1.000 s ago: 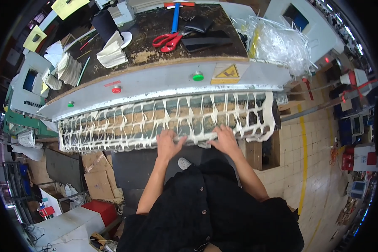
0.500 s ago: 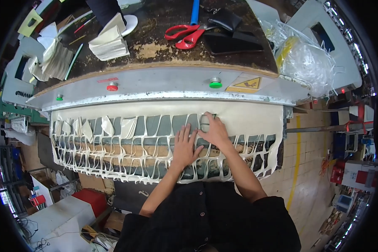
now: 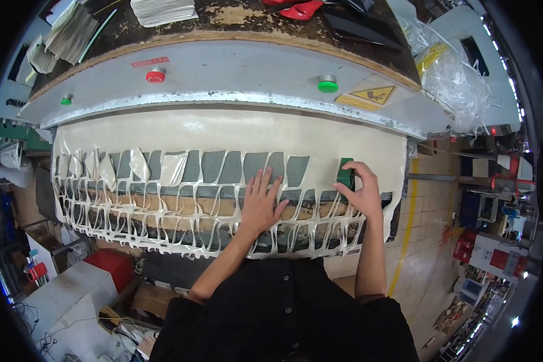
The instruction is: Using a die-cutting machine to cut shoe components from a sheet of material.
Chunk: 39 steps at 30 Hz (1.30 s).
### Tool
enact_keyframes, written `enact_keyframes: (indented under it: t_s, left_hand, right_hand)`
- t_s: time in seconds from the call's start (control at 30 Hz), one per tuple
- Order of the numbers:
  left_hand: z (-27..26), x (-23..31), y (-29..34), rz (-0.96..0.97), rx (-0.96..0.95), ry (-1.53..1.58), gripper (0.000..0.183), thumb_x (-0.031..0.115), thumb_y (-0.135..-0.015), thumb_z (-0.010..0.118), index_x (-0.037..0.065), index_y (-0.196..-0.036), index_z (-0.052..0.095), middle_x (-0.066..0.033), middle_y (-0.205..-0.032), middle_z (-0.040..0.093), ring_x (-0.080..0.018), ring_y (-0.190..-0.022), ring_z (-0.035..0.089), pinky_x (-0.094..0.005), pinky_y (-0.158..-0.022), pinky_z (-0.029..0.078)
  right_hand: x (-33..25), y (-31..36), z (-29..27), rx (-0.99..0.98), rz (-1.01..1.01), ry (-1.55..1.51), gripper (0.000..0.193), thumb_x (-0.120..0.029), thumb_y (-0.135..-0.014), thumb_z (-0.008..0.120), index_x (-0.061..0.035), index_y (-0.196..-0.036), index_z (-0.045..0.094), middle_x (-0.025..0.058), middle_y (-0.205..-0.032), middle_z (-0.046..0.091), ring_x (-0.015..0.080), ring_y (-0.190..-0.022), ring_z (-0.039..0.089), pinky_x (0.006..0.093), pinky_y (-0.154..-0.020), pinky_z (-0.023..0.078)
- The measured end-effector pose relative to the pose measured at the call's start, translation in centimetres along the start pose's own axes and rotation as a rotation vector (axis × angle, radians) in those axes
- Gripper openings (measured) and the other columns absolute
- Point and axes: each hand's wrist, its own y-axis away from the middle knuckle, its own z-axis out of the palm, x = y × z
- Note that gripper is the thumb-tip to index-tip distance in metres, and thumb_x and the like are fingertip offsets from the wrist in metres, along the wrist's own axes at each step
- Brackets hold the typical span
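Note:
A cream sheet (image 3: 235, 130) of flexible material lies across the machine bed, its near part cut into a web of holes. Grey cutting board (image 3: 213, 167) shows through the holes. My left hand (image 3: 261, 205) rests flat on the web, fingers spread, holding nothing. At the right, my right hand (image 3: 364, 190) grips a green cutting die (image 3: 346, 173) between thumb and fingers, at the border of the uncut sheet. To the right of my left hand is a freshly opened hole (image 3: 297, 171). Loose cut pieces (image 3: 174, 168) lie on the left part of the sheet.
Behind the sheet runs a grey machine beam (image 3: 241, 69) with a red button (image 3: 155, 75) and green buttons (image 3: 327, 84). On the worn tabletop above are stacked cream pieces (image 3: 163, 12), red-handled scissors (image 3: 301, 10) and a flat black object (image 3: 362, 28). A clear plastic bag (image 3: 449, 81) hangs at right.
My right hand has moved right with the green die, away from my left hand. A hole now shows where it was. The view has shifted, while my left hand stays on the web.

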Motion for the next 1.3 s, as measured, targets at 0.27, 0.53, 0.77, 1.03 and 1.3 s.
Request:
enact_keyframes:
  t_s: [0.27, 0.53, 0.77, 1.03, 1.3]
  left_hand:
    - [0.1, 0.1, -0.2, 0.024, 0.078, 0.080, 0.065, 0.042, -0.099, 0.072, 0.009, -0.153, 0.057, -0.0239, -0.170, 0.039, -0.0436, -0.159, 0.033, -0.0585, -0.130, 0.024]
    - [1.3, 3.8, -4.6, 0.036, 0.300, 0.371, 0.048, 0.017, -0.089, 0.083, 0.005, -0.133, 0.068, -0.0191, -0.136, 0.066, -0.0410, -0.123, 0.062, -0.0527, -0.109, 0.046]
    - [4.9, 3.8, -5.1, 0.050, 0.330, 0.455, 0.028, 0.009, -0.091, 0.078, 0.000, -0.118, 0.075, -0.0199, -0.113, 0.077, -0.0384, -0.113, 0.070, -0.0513, -0.107, 0.050]
    - [4.6, 3.4, -5.8, 0.099, 0.319, 0.419, 0.022, 0.008, -0.092, 0.078, 0.002, -0.114, 0.078, -0.0162, -0.109, 0.079, -0.0315, -0.110, 0.074, -0.0500, -0.110, 0.051]
    - [2.9, 3.9, -8.7, 0.110, 0.340, 0.415, 0.023, 0.009, -0.094, 0.077, 0.001, -0.115, 0.078, -0.0160, -0.110, 0.079, -0.0324, -0.110, 0.074, -0.0511, -0.111, 0.051]
  right_hand:
    - [2.4, -2.0, 2.9, -0.390, -0.407, 0.822, 0.061, 0.008, -0.091, 0.069, -0.0170, -0.146, 0.064, 0.0068, -0.151, 0.064, 0.0334, -0.156, 0.043, 0.0646, -0.134, 0.021]
    - [8.1, -1.0, 4.7, 0.082, -0.200, 0.383, 0.062, -0.019, -0.083, 0.092, -0.0116, -0.138, 0.066, 0.0248, -0.151, 0.063, 0.0393, -0.157, 0.043, 0.0653, -0.133, 0.013]
    - [8.3, 0.2, 6.7, 0.138, -0.212, 0.331, 0.060, -0.017, -0.081, 0.092, -0.0114, -0.134, 0.065, 0.0241, -0.140, 0.071, 0.0386, -0.156, 0.046, 0.0686, -0.132, 0.006]
    - [7.9, -1.0, 6.3, 0.151, -0.211, 0.356, 0.056, -0.019, -0.078, 0.090, -0.0117, -0.130, 0.068, 0.0188, -0.138, 0.072, 0.0380, -0.155, 0.047, 0.0688, -0.132, 0.007]
    - [6.3, -3.6, 4.8, 0.157, -0.217, 0.382, 0.059, -0.023, -0.079, 0.088, -0.0127, -0.133, 0.066, 0.0174, -0.146, 0.068, 0.0358, -0.156, 0.046, 0.0687, -0.132, 0.008]
